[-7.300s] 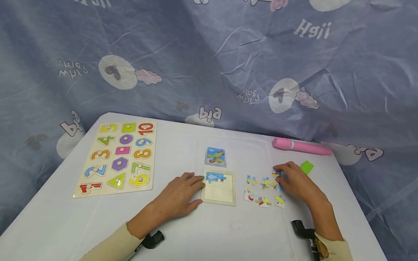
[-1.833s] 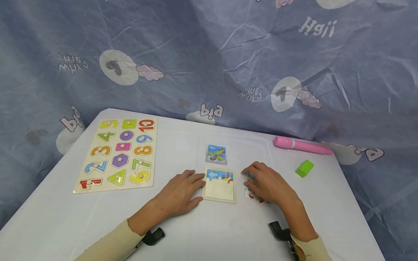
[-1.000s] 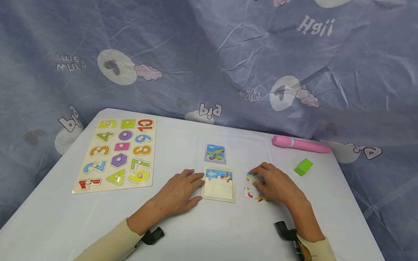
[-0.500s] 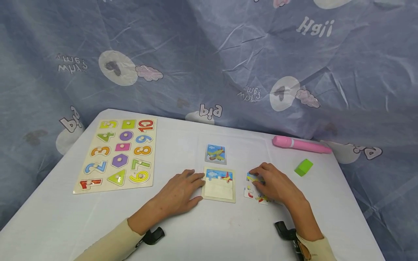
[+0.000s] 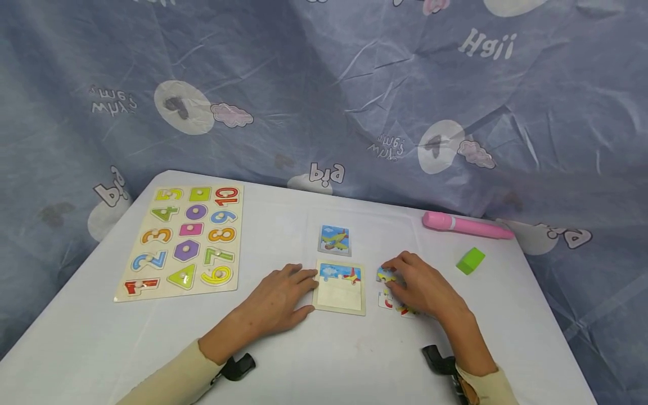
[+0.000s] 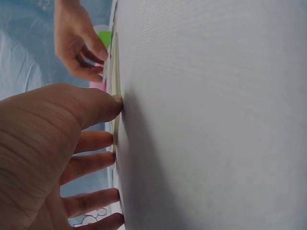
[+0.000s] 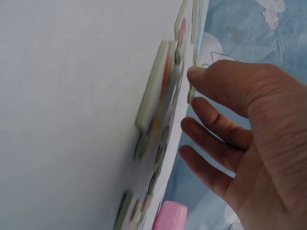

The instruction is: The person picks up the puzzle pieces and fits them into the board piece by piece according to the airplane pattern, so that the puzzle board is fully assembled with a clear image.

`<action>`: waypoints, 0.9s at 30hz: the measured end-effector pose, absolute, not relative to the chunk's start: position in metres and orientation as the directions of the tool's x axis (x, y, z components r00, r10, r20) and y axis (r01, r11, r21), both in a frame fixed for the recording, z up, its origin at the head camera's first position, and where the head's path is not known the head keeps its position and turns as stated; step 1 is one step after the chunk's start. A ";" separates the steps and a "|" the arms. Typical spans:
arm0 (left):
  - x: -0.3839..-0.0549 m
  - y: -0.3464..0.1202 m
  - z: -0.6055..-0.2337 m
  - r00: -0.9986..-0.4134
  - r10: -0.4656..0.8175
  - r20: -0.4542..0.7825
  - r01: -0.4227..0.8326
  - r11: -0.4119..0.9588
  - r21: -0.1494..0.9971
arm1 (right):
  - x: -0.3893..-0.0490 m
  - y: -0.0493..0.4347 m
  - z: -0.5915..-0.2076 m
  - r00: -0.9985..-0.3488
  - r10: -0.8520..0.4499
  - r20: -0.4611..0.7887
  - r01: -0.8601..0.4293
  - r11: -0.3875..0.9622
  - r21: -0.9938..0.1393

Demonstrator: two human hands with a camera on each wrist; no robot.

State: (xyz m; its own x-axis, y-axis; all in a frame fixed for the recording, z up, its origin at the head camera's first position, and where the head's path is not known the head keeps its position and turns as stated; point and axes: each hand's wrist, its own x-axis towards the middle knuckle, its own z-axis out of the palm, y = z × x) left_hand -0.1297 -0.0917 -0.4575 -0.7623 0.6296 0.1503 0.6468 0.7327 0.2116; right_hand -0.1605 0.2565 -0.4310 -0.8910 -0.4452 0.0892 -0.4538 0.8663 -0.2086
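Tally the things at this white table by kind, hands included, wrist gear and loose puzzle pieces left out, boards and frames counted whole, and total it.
Left hand and right hand: 2
Number board: 1
Puzzle frame: 1
Picture card: 1
Pink stick: 1
Green block: 1
Total: 7

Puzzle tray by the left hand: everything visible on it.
The puzzle tray is a thin, squarish, pale board that looks like wood, with a border around a recess. Joined pieces fill its far strip: blue sky, white cloud, a red-and-yellow bit at the right end. The recess nearer the person is bare. It lies flat on the white table, between the picture card and the person, loose pieces to its right. The left hand touches its left edge.
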 end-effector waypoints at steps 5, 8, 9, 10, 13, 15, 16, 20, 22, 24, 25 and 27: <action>-0.132 -0.093 -0.458 -0.770 0.622 0.138 0.636 0.734 0.239 | -0.159 0.249 -0.430 -0.879 -0.468 0.096 -0.477 0.854 -0.208; -0.133 -0.094 -0.458 -0.772 0.621 0.138 0.633 0.729 0.259 | -0.159 0.244 -0.428 -0.873 -0.479 0.091 -0.487 0.847 -0.213; -0.134 -0.094 -0.458 -0.772 0.621 0.139 0.633 0.727 0.267 | -0.159 0.242 -0.428 -0.872 -0.482 0.089 -0.489 0.846 -0.213; -0.134 -0.095 -0.458 -0.770 0.622 0.142 0.634 0.724 0.272 | -0.159 0.240 -0.428 -0.869 -0.487 0.087 -0.494 0.843 -0.213; -0.136 -0.096 -0.458 -0.767 0.624 0.149 0.638 0.717 0.280 | -0.159 0.236 -0.429 -0.861 -0.500 0.089 -0.507 0.837 -0.208; -0.137 -0.097 -0.458 -0.765 0.625 0.156 0.640 0.714 0.284 | -0.160 0.232 -0.428 -0.855 -0.510 0.094 -0.518 0.830 -0.206; -0.138 -0.097 -0.458 -0.765 0.625 0.159 0.641 0.712 0.286 | -0.160 0.230 -0.428 -0.852 -0.514 0.097 -0.523 0.827 -0.207; -0.139 -0.099 -0.458 -0.762 0.625 0.171 0.644 0.700 0.308 | -0.161 0.221 -0.426 -0.846 -0.523 0.103 -0.532 0.818 -0.219; -0.139 -0.099 -0.457 -0.761 0.625 0.176 0.645 0.695 0.319 | -0.161 0.216 -0.426 -0.844 -0.527 0.099 -0.535 0.815 -0.223; -0.139 -0.099 -0.457 -0.759 0.626 0.177 0.645 0.691 0.325 | -0.161 0.212 -0.425 -0.842 -0.531 0.094 -0.537 0.813 -0.224; -0.140 -0.099 -0.458 -0.760 0.626 0.176 0.645 0.691 0.326 | -0.162 0.209 -0.425 -0.841 -0.534 0.091 -0.539 0.811 -0.225; -0.140 -0.099 -0.458 -0.762 0.625 0.171 0.642 0.693 0.329 | -0.162 0.205 -0.425 -0.839 -0.538 0.080 -0.541 0.810 -0.227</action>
State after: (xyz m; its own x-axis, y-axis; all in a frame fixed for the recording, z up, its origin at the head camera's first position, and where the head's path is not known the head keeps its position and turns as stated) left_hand -0.1400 -0.0992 -0.4580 -0.7617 0.6249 0.1709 0.6420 0.6926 0.3287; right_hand -0.1617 0.2051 -0.4250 -0.8389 -0.5383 0.0803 -0.5412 0.8096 -0.2274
